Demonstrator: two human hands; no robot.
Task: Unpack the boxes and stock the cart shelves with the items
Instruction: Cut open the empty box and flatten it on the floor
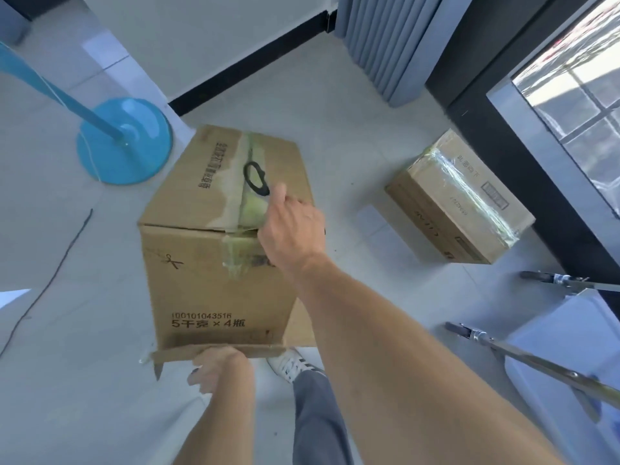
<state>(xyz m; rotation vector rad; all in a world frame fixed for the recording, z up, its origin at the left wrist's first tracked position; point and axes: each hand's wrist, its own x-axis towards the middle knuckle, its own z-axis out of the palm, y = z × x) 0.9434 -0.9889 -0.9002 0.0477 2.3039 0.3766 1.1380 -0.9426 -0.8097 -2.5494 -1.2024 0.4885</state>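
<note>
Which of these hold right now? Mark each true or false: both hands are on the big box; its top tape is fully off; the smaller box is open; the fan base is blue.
1. Both hands on the big box: true; left hand grips the bottom flap, right hand is at the tape.
2. Top tape fully off: false; it still covers the seam.
3. Smaller box open: false; taped shut.
4. Fan base blue: true.
</note>
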